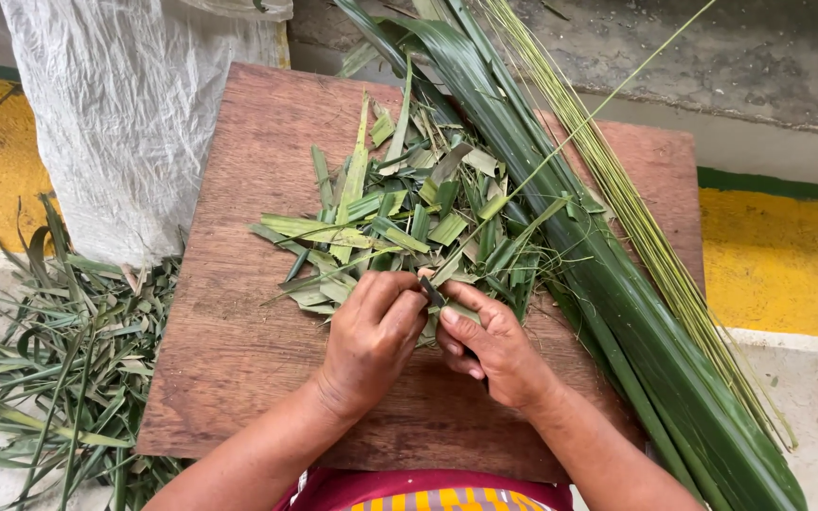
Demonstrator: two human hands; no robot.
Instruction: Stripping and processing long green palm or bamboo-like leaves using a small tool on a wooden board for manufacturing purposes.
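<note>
I'm seeing leaf strip [447,270] lying at near edge of cut-leaf pile [409,213], mid wooden board [239,360]. Left hand [371,341] and right hand [494,345] pinching it, fingers [400,303] closed around small dark blade [431,291]. Long fronds [617,284] lying right of pile; white sack [134,114] standing left of board.
</note>
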